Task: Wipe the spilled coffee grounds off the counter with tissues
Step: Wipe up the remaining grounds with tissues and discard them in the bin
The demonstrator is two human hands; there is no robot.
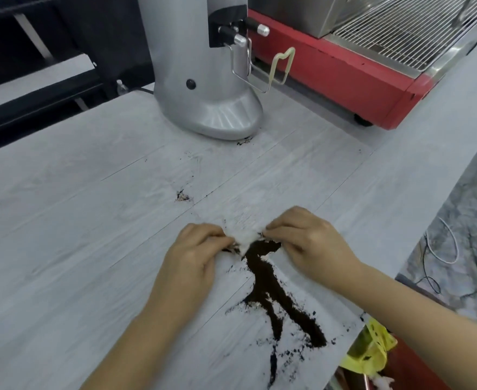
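Observation:
Dark coffee grounds (pixel 273 294) lie in forked streaks on the pale grey counter (pixel 76 220), running from between my hands toward the near edge. A white tissue (pixel 247 236) is bunched at the far end of the streaks. My left hand (pixel 195 254) pinches its left side and my right hand (pixel 307 240) pinches its right side, both pressed on the counter. A small patch of grounds (pixel 183 196) sits farther back, and a few specks (pixel 244 141) lie by the grinder's foot.
A silver coffee grinder (pixel 203 80) stands at the back centre. A red espresso machine (pixel 372 66) with a steel drip grate is at the back right. A yellow bag (pixel 369 353) hangs below the counter's right edge. White and black cables (pixel 442 249) lie on the floor.

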